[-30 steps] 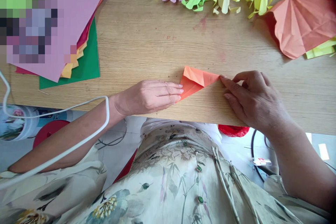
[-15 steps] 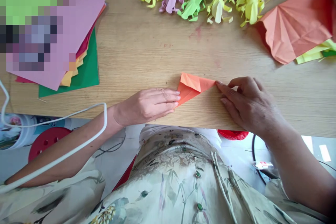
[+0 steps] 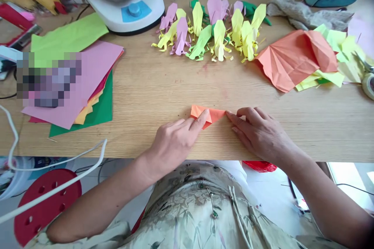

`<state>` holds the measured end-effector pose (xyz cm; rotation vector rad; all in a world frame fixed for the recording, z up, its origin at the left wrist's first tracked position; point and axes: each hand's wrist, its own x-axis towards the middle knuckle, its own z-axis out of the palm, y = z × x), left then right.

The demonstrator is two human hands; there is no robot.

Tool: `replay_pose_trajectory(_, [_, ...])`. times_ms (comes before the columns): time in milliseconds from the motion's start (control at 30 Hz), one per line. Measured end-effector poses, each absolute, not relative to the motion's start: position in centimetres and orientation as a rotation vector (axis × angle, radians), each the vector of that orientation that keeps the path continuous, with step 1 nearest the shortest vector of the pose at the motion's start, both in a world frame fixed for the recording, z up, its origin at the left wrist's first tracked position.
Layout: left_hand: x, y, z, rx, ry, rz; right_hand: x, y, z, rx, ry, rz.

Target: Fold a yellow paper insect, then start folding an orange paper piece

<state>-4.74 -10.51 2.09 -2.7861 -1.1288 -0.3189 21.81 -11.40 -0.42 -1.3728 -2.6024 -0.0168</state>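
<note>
A small piece of orange paper [image 3: 217, 114], folded into a narrow triangle, lies flat on the wooden table near its front edge. My left hand [image 3: 179, 136] holds it down, the index finger stretched across the fold and the other fingers curled beneath, partly hidden. At the paper's pointed right end, my right hand [image 3: 260, 130] has its index fingertip on the tip, thumb close by and the remaining fingers bent. Part of the paper's lower left is covered by my left fingers.
Folded paper figures [image 3: 219, 41] in yellow, purple and green line the back. Coloured sheets [image 3: 99, 52] are stacked at left below a white fan [image 3: 137, 11]. Creased orange paper [image 3: 295, 58] lies on scraps at right. A white cable [image 3: 58, 188] crosses the left front.
The view has tilted up, showing more of the table's back. My left hand has gone from flat fingers at the paper's left end to an index finger pressing on the fold.
</note>
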Motion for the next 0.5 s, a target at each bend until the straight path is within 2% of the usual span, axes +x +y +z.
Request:
replay_pose_trajectory(167, [-1.9,-11.6,2.8,-2.646,-1.314,-0.087,21.9,-11.4,-0.5,-1.373,-2.620,0.002])
replay_pose_trajectory(500, [-1.8,-12.3,2.3,-2.614,-1.294,0.034,21.9,-11.3,-0.7,-1.342,-2.578,0.009])
